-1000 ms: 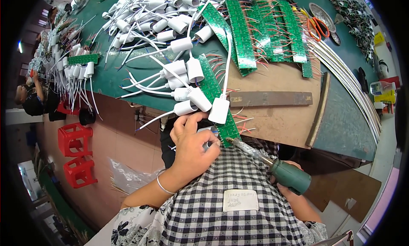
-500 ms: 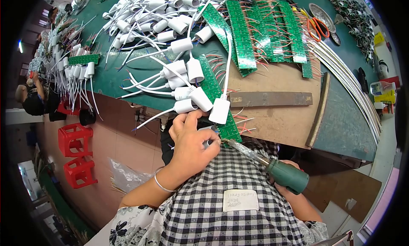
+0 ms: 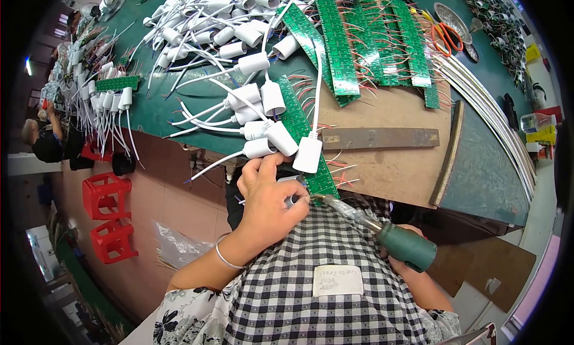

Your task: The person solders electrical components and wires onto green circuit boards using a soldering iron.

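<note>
Head view: left hand [image 3: 267, 201] at the desk [image 3: 179, 115] edge, fingers curled tight on a small grey part, pinning the near end of a green circuit strip [image 3: 308, 144] w/ red leads. White sockets [image 3: 281, 139] on white cables lie just beyond the knuckles, touching the strip. Right hand [image 3: 412, 267] mostly hidden below the checked apron; fingers clenched round the green handle of a soldering iron [image 3: 382, 234], tip laid at the strip's near end, right by the left fingers.

Step, as I judge it: soldering a lead to the strip. Next move needs a steady tip on the pad & left fingers clear of the heat.
</note>
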Demonstrator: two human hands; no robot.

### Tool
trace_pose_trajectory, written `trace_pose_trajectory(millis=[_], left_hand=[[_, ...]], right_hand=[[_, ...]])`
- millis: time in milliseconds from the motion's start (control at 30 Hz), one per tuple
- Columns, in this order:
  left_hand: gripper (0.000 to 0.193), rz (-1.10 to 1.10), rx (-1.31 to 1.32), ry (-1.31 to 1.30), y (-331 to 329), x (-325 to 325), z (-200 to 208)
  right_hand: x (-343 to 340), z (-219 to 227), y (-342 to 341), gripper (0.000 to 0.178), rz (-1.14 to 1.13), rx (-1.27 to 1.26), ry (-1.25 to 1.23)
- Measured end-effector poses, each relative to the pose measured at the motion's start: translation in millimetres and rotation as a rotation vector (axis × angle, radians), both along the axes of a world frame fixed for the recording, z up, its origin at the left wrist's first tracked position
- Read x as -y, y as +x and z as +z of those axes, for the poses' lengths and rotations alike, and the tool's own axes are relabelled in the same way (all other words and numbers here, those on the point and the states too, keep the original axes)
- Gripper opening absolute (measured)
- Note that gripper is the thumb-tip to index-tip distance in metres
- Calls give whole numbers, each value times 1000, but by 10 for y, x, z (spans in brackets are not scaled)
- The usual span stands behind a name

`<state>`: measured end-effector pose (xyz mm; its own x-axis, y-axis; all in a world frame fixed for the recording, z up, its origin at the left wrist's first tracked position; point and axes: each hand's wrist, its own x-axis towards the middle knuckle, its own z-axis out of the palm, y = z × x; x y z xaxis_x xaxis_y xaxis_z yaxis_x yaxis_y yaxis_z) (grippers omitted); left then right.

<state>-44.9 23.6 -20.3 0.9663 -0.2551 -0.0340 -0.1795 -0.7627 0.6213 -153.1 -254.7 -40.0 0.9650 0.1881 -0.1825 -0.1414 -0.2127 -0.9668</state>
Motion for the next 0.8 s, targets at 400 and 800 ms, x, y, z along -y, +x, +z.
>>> trace_pose_trajectory(millis=[400,800], left_hand=[[5,28,67,-28,4,29,-85],[10,61,35,-71,-100,-4,-1]], right_hand=[[-34,-296,129,57,-443,147,381],[-288,167,514,44,-698,-20,236]])
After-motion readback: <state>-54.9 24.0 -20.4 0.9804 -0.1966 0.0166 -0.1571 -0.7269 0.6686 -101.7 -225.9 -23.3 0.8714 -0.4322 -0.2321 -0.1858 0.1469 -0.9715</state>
